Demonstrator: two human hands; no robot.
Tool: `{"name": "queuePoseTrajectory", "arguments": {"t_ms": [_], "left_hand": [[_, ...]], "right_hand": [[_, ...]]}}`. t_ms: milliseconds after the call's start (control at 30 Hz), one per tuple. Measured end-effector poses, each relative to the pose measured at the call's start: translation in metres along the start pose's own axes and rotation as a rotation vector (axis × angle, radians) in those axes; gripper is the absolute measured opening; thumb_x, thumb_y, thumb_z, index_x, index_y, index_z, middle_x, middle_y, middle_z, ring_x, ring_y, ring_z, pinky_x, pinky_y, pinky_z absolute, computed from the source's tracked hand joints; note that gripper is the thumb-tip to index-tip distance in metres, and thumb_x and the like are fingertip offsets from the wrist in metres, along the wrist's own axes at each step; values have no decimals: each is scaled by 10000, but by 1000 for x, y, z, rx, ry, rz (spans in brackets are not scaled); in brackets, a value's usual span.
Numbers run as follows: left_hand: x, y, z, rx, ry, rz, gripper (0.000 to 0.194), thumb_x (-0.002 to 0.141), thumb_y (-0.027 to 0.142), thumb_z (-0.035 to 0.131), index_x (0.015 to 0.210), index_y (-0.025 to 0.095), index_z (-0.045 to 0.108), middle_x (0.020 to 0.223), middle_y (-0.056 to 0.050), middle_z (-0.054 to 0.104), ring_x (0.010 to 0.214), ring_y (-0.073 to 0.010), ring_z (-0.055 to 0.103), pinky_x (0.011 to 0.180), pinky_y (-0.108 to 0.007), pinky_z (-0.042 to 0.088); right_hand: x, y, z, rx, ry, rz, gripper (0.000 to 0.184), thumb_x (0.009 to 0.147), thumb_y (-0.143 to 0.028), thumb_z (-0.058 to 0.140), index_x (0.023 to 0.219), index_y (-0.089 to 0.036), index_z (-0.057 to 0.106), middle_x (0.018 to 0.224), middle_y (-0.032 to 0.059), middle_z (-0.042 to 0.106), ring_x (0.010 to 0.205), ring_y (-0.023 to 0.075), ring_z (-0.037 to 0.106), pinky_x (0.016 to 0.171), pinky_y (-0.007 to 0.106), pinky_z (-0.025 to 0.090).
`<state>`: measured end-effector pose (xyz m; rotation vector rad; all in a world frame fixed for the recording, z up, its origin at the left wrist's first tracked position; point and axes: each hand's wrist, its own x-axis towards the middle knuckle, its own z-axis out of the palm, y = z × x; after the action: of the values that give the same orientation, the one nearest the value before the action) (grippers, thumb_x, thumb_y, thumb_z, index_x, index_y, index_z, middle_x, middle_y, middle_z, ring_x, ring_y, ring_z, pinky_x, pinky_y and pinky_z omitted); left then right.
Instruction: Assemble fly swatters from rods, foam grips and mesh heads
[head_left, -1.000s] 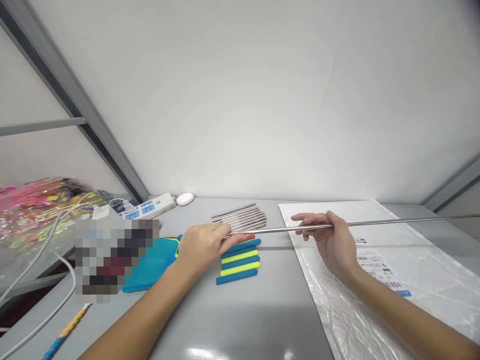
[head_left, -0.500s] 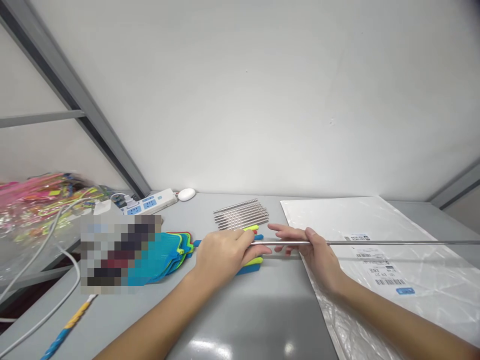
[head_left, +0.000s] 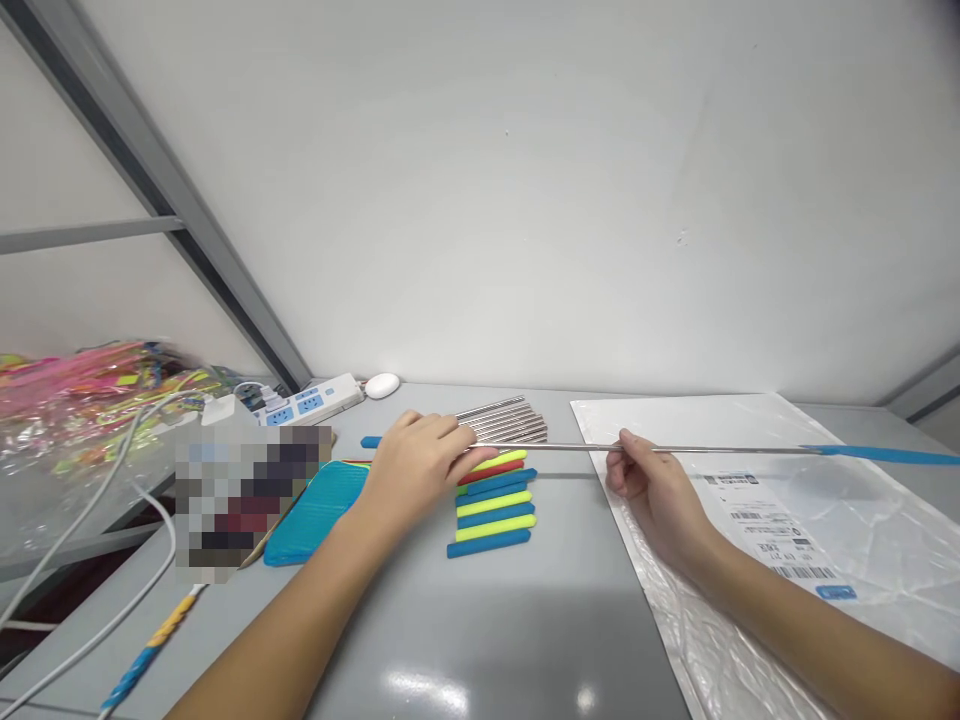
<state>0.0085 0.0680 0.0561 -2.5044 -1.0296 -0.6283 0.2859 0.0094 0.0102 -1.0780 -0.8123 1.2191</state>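
Note:
A long, thin fly swatter with a telescopic metal rod (head_left: 540,447) is held level across the table. My left hand (head_left: 416,465) is wrapped around it near the blue handle (head_left: 370,441), whose end sticks out to the left. My right hand (head_left: 652,490) pinches the rod further right, over the white bag. At the far right the blue swatter head (head_left: 892,455) shows edge-on. Below the rod lies a row of blue, yellow and red handles (head_left: 491,520). Several loose metal rods (head_left: 506,420) lie behind, partly covered by my left hand. Teal swatter heads (head_left: 315,510) are stacked to the left.
A white plastic mailing bag (head_left: 720,600) with a label covers the right of the table. At the back left are a power strip (head_left: 319,398) and a white oval object (head_left: 382,385). Cables (head_left: 161,500) and bagged colourful goods (head_left: 97,420) are further left.
Both hands have moved away from me with the swatter, and it has shifted left, bringing its blue head into view. My right fingers, spread before, have closed on the rod. The handles are uncovered.

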Motion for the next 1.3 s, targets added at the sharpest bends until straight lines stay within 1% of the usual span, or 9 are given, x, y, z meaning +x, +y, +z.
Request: {"name": "queuePoseTrajectory", "arguments": {"t_ms": [100, 233, 433, 500, 600, 833, 1000, 1133, 1300], "left_hand": [[0, -7, 0, -39, -36, -32, 402, 1009, 432, 418, 747, 199, 615, 688, -6, 619, 647, -156, 554, 687, -323, 314], [-1, -15, -1, -30, -47, -40, 406, 1004, 460, 415, 757, 204, 610, 715, -6, 643, 638, -153, 545, 689, -326, 319], [-3, -23, 0, -20, -71, -48, 417, 997, 493, 410, 743, 206, 574, 684, 6, 642, 603, -149, 541, 677, -320, 323], [-3, -22, 1, -36, -85, -46, 415, 1003, 483, 402, 737, 206, 561, 673, 17, 637, 588, -142, 535, 681, -318, 324], [-3, -20, 3, -34, -83, -29, 428, 1016, 463, 380, 714, 204, 539, 646, 29, 625, 549, -132, 509, 668, -312, 317], [-4, -8, 0, 88, 41, 38, 444, 1008, 465, 401, 670, 203, 519, 587, 27, 586, 512, -141, 478, 611, -304, 306], [-4, 16, 0, 69, 80, 60, 440, 1001, 464, 420, 660, 202, 511, 580, 31, 567, 513, -136, 472, 575, -289, 297], [-3, 30, 1, 4, 97, 91, 419, 999, 447, 439, 673, 200, 525, 588, 33, 563, 514, -131, 469, 567, -282, 304], [-1, 29, 0, -34, 130, 136, 396, 994, 403, 469, 660, 195, 519, 574, 31, 542, 532, -133, 480, 590, -277, 327]], "right_hand": [[8, -2, -8, 56, 114, 16, 393, 845, -509, 650, 617, -194, 591, 555, -17, 494, 507, 106, 405, 517, 261, 383], [17, -11, -15, 70, 289, -71, 389, 867, -514, 608, 633, -214, 523, 544, -37, 437, 486, 105, 363, 468, 257, 355], [26, -22, -20, -27, 369, -146, 480, 899, -462, 569, 552, -229, 334, 541, -66, 249, 488, 105, 250, 455, 266, 301], [28, -22, -20, -29, 365, -150, 494, 900, -449, 571, 552, -237, 291, 551, -72, 190, 499, 110, 226, 462, 272, 291], [27, -19, -19, -37, 355, -135, 495, 911, -436, 551, 563, -243, 256, 565, -70, 164, 515, 118, 218, 472, 281, 284], [14, -21, -12, -49, 346, -179, 486, 932, -437, 502, 579, -239, 230, 575, -60, 187, 527, 124, 206, 505, 301, 274], [-6, -15, 2, -143, 249, -173, 511, 946, -508, 470, 585, -236, 233, 590, -47, 203, 555, 134, 232, 543, 315, 253], [-20, -12, 10, -180, 191, -216, 521, 965, -526, 443, 566, -223, 301, 581, -38, 267, 566, 131, 262, 568, 317, 241], [-27, -11, 12, -178, 78, -298, 540, 988, -511, 406, 538, -215, 361, 538, -37, 303, 534, 122, 287, 548, 315, 224]]}}
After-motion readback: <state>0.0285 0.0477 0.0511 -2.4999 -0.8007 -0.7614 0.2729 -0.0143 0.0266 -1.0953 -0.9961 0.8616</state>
